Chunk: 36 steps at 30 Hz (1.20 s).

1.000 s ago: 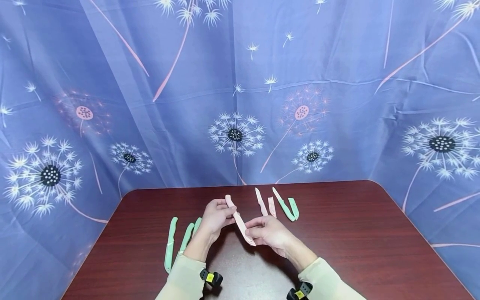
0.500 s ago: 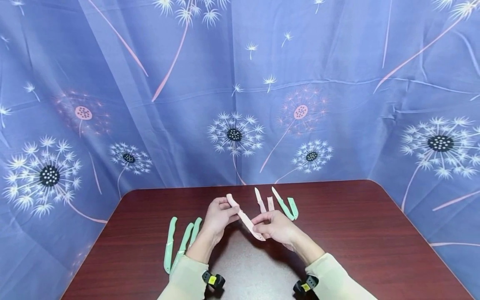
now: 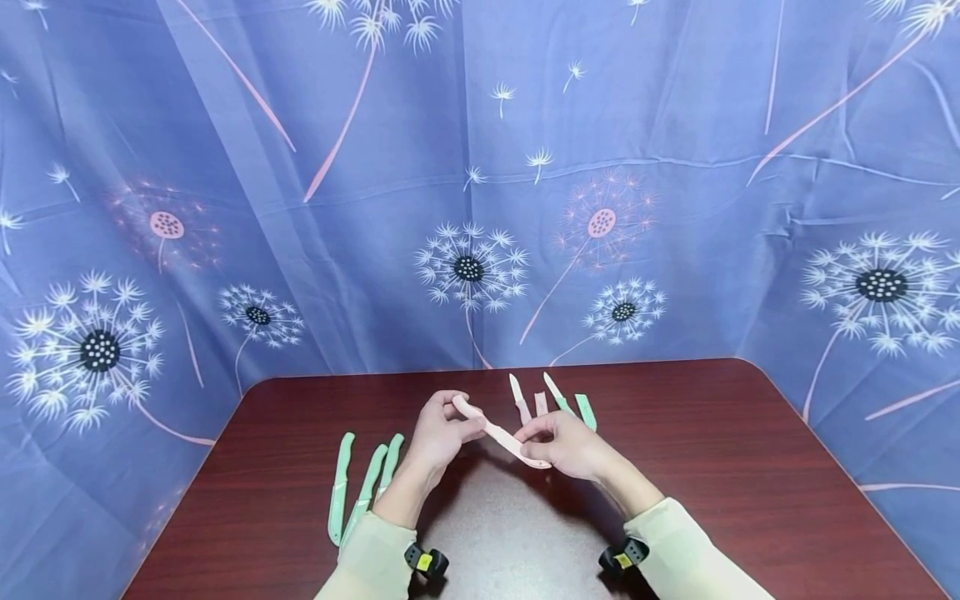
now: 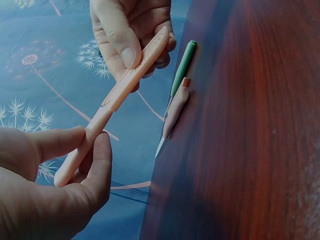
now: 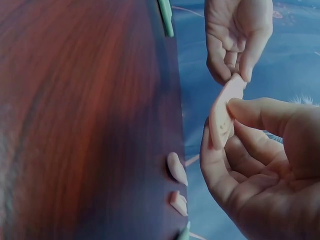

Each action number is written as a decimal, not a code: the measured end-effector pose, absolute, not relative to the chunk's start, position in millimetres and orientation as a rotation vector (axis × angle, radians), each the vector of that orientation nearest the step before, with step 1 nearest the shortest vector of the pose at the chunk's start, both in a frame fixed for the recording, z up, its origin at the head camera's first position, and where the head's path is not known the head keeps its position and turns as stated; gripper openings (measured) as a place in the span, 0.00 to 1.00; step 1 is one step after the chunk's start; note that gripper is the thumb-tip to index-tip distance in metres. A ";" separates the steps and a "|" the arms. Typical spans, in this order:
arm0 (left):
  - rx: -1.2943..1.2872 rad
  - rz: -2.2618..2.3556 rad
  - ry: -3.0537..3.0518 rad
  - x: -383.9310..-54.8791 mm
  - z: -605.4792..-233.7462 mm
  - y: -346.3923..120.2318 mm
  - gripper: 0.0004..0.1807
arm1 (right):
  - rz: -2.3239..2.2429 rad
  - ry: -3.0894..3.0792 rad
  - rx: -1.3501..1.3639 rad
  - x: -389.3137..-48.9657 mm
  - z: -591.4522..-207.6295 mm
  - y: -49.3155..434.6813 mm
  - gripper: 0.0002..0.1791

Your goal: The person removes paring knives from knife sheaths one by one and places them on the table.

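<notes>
Above the middle of the table, both hands hold a pink knife in its pink sheath. My left hand (image 3: pixel 441 433) pinches the knife's handle (image 4: pixel 95 127) between thumb and fingers. At the other end, my right hand (image 3: pixel 566 446) grips the sheath (image 4: pixel 135 75), thumb on one face and fingers behind it. In the left wrist view a seam shows where handle and sheath meet; the blade is hidden inside. Behind the right hand lie a bare pink knife (image 3: pixel 519 398) and a short pink sheath (image 3: pixel 541 404). A green-handled knife (image 3: pixel 557 390) and a green sheath (image 3: pixel 586 410) lie beside them.
On the left of the dark red wooden table (image 3: pixel 712 467) lie several green sheathed knives, one of them outermost (image 3: pixel 340 492), others partly behind the left forearm. A blue dandelion-print cloth (image 3: pixel 375 250) hangs around the table's back and sides.
The pink sheathed knife has swung from steep to flatter as my right hand moved right and slightly up with the sheath end. My left hand has barely shifted.
</notes>
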State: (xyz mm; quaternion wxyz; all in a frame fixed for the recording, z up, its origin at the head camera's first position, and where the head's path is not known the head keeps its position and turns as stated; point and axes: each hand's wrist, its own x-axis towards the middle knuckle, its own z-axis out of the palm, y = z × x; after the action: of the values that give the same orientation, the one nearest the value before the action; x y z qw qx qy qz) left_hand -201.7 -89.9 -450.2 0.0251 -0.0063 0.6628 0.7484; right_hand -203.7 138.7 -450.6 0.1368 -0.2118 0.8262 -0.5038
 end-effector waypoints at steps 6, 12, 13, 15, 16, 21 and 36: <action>0.167 2.177 2.271 -202.1 -453.1 -91.7 0.23 | -1.390 2.514 -0.667 -206.6 -449.1 145.6 0.06; 0.288 1.926 2.582 -203.8 -456.9 -94.1 0.18 | -1.256 2.699 -0.781 -207.7 -448.0 147.2 0.08; 0.291 1.871 2.635 -203.8 -456.8 -94.4 0.17 | -1.234 2.733 -0.805 -207.8 -447.8 147.4 0.08; 0.297 1.764 2.732 -203.4 -456.2 -94.8 0.16 | -1.211 2.778 -0.856 -208.0 -447.4 148.2 0.08; 0.315 1.721 2.775 -203.1 -455.6 -94.9 0.15 | -1.205 2.793 -0.878 -207.9 -446.9 148.5 0.08; 0.430 1.615 2.879 -201.1 -452.8 -93.4 0.14 | -1.173 2.864 -0.930 -207.0 -445.9 148.8 0.09; 0.572 1.184 3.195 -191.4 -446.8 -86.4 0.13 | -0.944 3.194 -1.146 -200.7 -447.8 138.2 0.10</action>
State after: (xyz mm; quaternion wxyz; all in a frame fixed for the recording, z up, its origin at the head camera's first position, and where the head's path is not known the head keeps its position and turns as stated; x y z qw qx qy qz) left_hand -191.4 -86.4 -446.8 -0.1561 0.1634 0.9134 0.3386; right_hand -200.7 138.2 -447.8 -0.1890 -0.3195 0.8905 -0.2631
